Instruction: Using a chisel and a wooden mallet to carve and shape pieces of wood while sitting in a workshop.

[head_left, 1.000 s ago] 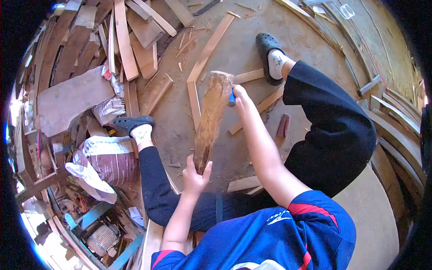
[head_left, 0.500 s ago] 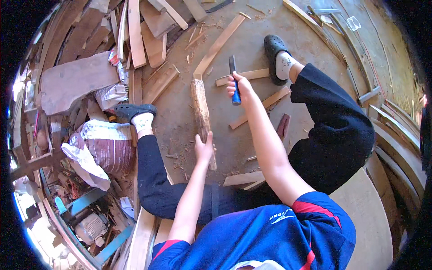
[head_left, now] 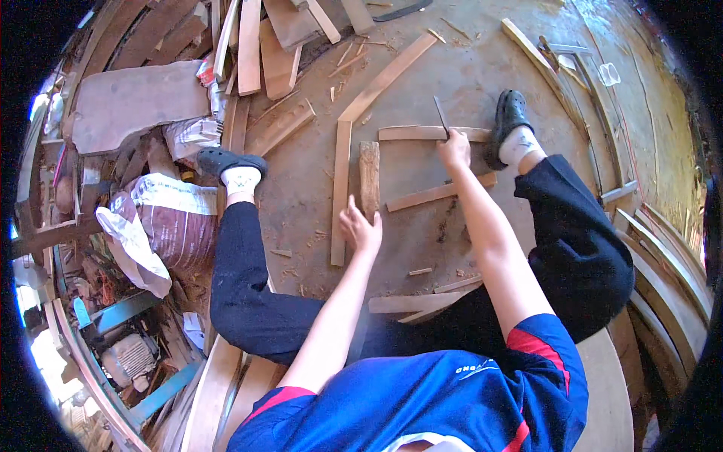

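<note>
My right hand (head_left: 454, 149) is closed around a chisel; its thin metal blade (head_left: 440, 113) points away from me and the handle is hidden in the fist. It is over a flat wooden strip (head_left: 410, 133) on the floor. My left hand (head_left: 363, 230) has its fingers spread, close to the near end of a short rough-faced piece of wood (head_left: 369, 177). Whether the thumb touches that wood I cannot tell. Just left of it is a long smooth wooden strip (head_left: 341, 196), its far end meeting another strip (head_left: 388, 79) at an angle.
Another strip (head_left: 425, 197) lies beneath my right forearm. Planks (head_left: 248, 53) pile up at the far left, near a broad board (head_left: 139, 105) and a maroon and white sack (head_left: 177, 226). Curved wooden pieces (head_left: 663, 279) are stacked at right. My clogs (head_left: 512, 120) stand on either side.
My left hand has let go of the rough wood, which now sits farther right, uncovering the long strip. My right hand has moved right with the chisel, whose blue handle no longer shows.
</note>
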`<state>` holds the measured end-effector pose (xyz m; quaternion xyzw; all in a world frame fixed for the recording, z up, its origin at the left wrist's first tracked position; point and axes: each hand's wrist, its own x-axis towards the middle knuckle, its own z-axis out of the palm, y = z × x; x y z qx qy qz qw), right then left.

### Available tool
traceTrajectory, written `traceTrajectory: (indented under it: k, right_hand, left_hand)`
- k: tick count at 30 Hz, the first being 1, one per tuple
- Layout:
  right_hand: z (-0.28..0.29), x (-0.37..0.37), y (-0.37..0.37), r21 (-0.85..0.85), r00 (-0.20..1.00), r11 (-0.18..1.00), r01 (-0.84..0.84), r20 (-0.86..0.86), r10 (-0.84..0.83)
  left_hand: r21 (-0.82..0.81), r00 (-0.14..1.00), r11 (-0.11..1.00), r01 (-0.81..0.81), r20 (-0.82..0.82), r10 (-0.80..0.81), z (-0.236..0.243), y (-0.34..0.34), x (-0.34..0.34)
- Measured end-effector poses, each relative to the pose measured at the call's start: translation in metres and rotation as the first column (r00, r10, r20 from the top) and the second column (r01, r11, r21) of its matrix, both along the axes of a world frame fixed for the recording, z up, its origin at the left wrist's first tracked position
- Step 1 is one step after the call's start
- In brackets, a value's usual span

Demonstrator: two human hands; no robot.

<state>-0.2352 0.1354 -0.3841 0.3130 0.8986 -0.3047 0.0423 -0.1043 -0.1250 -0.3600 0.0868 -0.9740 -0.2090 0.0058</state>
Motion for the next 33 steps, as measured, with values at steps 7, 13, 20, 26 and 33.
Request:
traceTrajectory:
  k: [7, 13, 20, 26, 33]
  right_hand:
    - [-0.010, -0.006, 0.024, 0.120, 0.981, 0.980, -0.158, -0.098, 0.170]
    - [-0.017, -0.005, 0.040, 0.049, 0.966, 0.979, -0.200, -0.157, 0.206]
    - [-0.022, -0.004, 0.049, -0.037, 0.962, 0.974, -0.224, -0.165, 0.215]
    - [-0.022, 0.000, 0.051, -0.034, 0.944, 0.949, -0.312, -0.120, 0.307]
    - [-0.023, 0.003, 0.044, -0.008, 0.949, 0.952, -0.307, -0.079, 0.305]
  left_hand:
    - [-0.081, 0.885, 0.913, 0.399, -0.228, -0.407, -0.019, 0.051, -0.145]
    - [-0.117, 0.757, 0.792, 0.599, -0.239, -0.608, -0.041, 0.077, -0.212]
    - [0.028, 0.843, 0.843, 0.538, -0.045, -0.536, -0.051, 0.087, -0.212]
    - [0.009, 0.794, 0.801, 0.598, 0.131, -0.594, -0.053, 0.091, -0.221]
    - [-0.032, 0.804, 0.804, 0.594, 0.052, -0.592, -0.061, 0.091, -0.215]
